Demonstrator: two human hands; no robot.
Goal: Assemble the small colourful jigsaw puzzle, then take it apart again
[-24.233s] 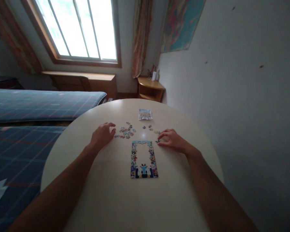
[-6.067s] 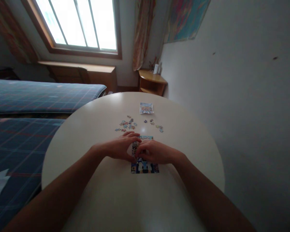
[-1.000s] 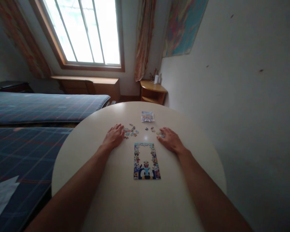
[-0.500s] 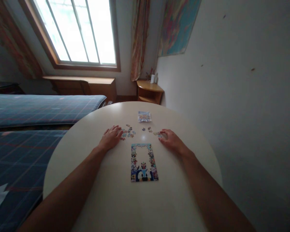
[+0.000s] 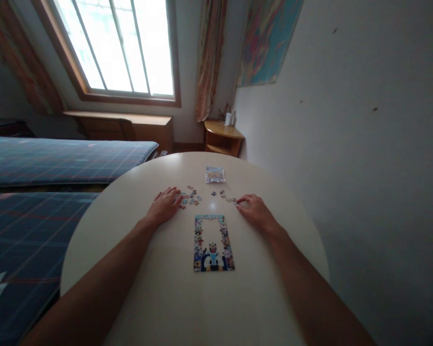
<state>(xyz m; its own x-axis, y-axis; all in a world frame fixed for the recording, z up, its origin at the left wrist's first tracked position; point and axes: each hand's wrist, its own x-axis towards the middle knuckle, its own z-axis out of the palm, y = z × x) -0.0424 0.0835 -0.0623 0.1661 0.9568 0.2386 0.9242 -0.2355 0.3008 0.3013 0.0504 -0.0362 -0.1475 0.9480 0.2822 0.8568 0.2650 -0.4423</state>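
A partly assembled jigsaw puzzle (image 5: pixel 213 263) lies on the round table, its border and a blue dog face joined around a bare middle. My left hand (image 5: pixel 164 205) rests flat with fingers spread, its fingertips touching the edge of a loose cluster of puzzle pieces (image 5: pixel 194 202). Across from it, my right hand (image 5: pixel 254 209) has thumb and forefinger drawn together at the end of a short row of pieces (image 5: pixel 228 198). It seems to pinch a small puzzle piece there, mostly covered by the fingers. A single dark piece (image 5: pixel 213 193) lies between the two groups.
Behind the pieces is a small printed picture packet (image 5: pixel 215 175) on the cream table (image 5: pixel 209 307). Beds with plaid mattresses (image 5: pixel 57 161) stand along the left. A white wall (image 5: pixel 364 168) runs close on the right, and a corner shelf (image 5: pixel 223 129) stands beyond the table.
My right hand's fingers have come closer together at the right-hand pieces and shifted slightly left. My left hand stays in place. The whole view has moved a little.
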